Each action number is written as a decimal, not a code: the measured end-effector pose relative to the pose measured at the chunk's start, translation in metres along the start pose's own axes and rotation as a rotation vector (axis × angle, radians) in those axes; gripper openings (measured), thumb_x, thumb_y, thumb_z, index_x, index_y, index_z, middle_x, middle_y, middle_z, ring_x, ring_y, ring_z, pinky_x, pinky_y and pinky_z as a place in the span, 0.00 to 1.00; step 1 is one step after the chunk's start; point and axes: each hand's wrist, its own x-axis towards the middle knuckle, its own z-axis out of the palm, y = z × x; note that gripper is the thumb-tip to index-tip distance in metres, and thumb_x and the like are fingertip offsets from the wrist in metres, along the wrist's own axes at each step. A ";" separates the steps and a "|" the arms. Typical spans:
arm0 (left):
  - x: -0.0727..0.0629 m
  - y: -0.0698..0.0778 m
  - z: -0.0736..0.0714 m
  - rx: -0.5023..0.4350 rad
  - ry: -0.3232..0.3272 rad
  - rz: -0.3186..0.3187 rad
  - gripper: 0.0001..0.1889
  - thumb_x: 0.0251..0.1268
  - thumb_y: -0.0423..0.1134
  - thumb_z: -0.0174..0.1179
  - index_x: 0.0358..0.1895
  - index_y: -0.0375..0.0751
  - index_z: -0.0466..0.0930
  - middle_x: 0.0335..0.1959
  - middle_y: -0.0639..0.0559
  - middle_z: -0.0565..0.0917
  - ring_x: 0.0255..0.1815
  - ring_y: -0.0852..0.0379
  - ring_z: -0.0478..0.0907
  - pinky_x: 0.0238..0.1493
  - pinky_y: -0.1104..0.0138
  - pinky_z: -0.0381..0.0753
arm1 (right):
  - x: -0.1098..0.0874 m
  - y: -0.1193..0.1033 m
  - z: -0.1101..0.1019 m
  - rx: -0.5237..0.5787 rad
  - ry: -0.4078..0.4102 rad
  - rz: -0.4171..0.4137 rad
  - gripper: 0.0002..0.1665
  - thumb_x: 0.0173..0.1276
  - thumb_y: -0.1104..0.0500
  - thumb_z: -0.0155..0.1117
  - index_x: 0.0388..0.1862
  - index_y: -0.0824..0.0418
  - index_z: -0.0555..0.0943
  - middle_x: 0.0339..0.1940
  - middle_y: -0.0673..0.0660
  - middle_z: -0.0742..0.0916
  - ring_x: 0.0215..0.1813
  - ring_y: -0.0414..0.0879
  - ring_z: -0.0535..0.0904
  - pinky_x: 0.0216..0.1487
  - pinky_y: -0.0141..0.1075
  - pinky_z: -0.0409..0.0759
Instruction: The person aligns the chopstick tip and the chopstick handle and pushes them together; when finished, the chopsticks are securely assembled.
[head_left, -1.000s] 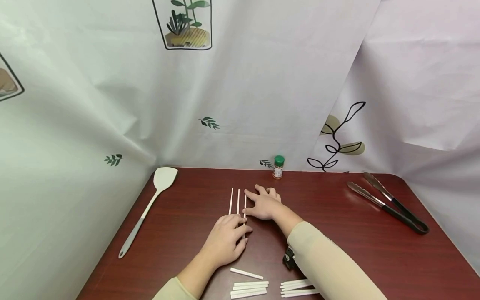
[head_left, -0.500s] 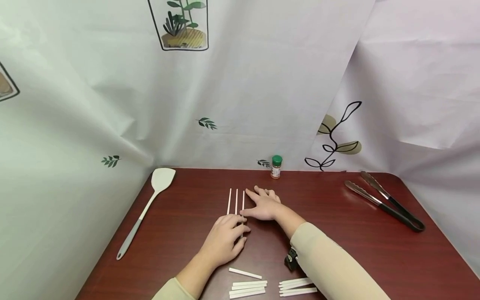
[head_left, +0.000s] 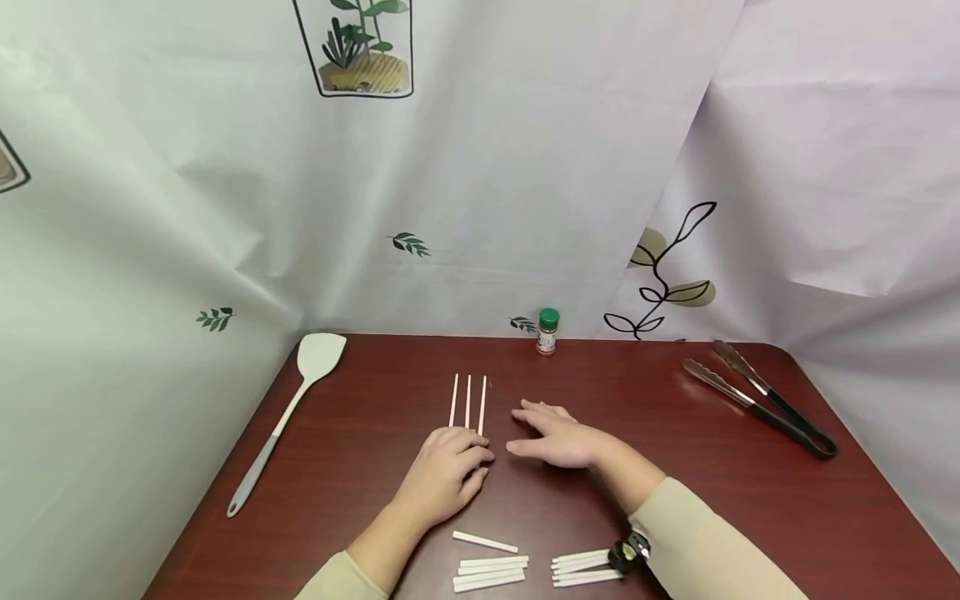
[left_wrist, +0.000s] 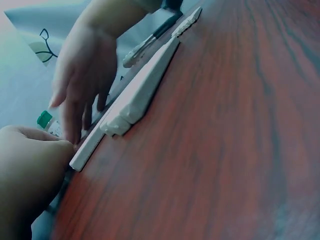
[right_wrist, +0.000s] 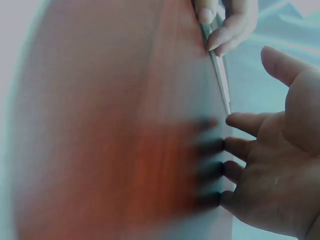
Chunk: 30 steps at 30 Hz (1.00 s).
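Observation:
Three slim white sticks (head_left: 468, 402) lie side by side on the table, pointing away from me. My left hand (head_left: 450, 468) rests palm down over their near ends and hides them; in the right wrist view its fingertips (right_wrist: 220, 40) are at the edge of one stick (right_wrist: 221, 82). To the right of the sticks, apart from them, my right hand (head_left: 558, 439) is spread low over the table and holds nothing. Closer to me are a loose white stick (head_left: 485, 542), a group of several white sticks (head_left: 491, 574) and another such group (head_left: 581, 577) at the right.
A white spatula (head_left: 318, 358) with a grey handle lies at the left. At the back edge stands a small spice jar (head_left: 547, 333) with a green lid. Metal tongs (head_left: 757, 398) with black handles lie at the right. White patterned cloth (head_left: 487, 167) hangs behind the dark red table (head_left: 637, 392).
My right hand has drawn away from the rightmost of the three sticks, to the right and slightly nearer me. The left hand stays on the sticks. The head view has shifted slightly.

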 end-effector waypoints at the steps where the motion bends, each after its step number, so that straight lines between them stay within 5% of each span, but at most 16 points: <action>1: 0.000 0.000 0.000 -0.003 -0.004 0.003 0.08 0.61 0.38 0.74 0.44 0.49 0.91 0.50 0.53 0.88 0.56 0.52 0.83 0.61 0.51 0.77 | -0.007 0.003 0.001 0.031 -0.007 -0.007 0.47 0.76 0.35 0.64 0.81 0.64 0.70 0.85 0.66 0.64 0.86 0.68 0.49 0.81 0.66 0.48; 8: -0.003 0.001 0.001 -0.027 -0.009 -0.004 0.13 0.59 0.37 0.74 0.47 0.44 0.91 0.54 0.50 0.89 0.57 0.50 0.84 0.58 0.50 0.75 | -0.047 0.026 0.010 0.263 0.008 -0.045 0.38 0.80 0.43 0.63 0.80 0.61 0.72 0.84 0.64 0.66 0.87 0.68 0.46 0.80 0.67 0.46; 15: -0.004 0.002 0.002 -0.019 -0.027 -0.005 0.17 0.56 0.33 0.69 0.50 0.42 0.92 0.57 0.49 0.89 0.56 0.51 0.83 0.58 0.52 0.74 | -0.075 0.040 0.026 0.403 0.170 -0.040 0.27 0.82 0.50 0.63 0.75 0.55 0.78 0.76 0.57 0.78 0.82 0.59 0.63 0.78 0.53 0.62; 19: -0.005 0.001 0.000 0.007 -0.034 -0.019 0.18 0.54 0.32 0.69 0.50 0.44 0.93 0.58 0.49 0.89 0.55 0.53 0.83 0.57 0.53 0.73 | -0.078 0.043 0.042 0.345 0.322 -0.125 0.20 0.80 0.52 0.66 0.67 0.53 0.85 0.64 0.47 0.86 0.72 0.49 0.76 0.72 0.38 0.70; 23: -0.005 -0.001 0.000 0.013 -0.030 -0.002 0.17 0.56 0.31 0.71 0.50 0.45 0.93 0.58 0.49 0.89 0.54 0.53 0.84 0.56 0.53 0.73 | -0.080 0.045 0.057 0.160 0.471 -0.254 0.14 0.75 0.54 0.72 0.57 0.49 0.89 0.57 0.41 0.87 0.66 0.50 0.80 0.68 0.40 0.74; 30: -0.001 -0.001 0.001 0.011 -0.006 0.032 0.15 0.58 0.32 0.72 0.49 0.45 0.93 0.56 0.50 0.90 0.53 0.53 0.84 0.55 0.54 0.74 | -0.087 0.045 0.063 0.055 0.555 -0.340 0.14 0.68 0.58 0.77 0.52 0.49 0.90 0.54 0.43 0.88 0.67 0.56 0.80 0.69 0.39 0.73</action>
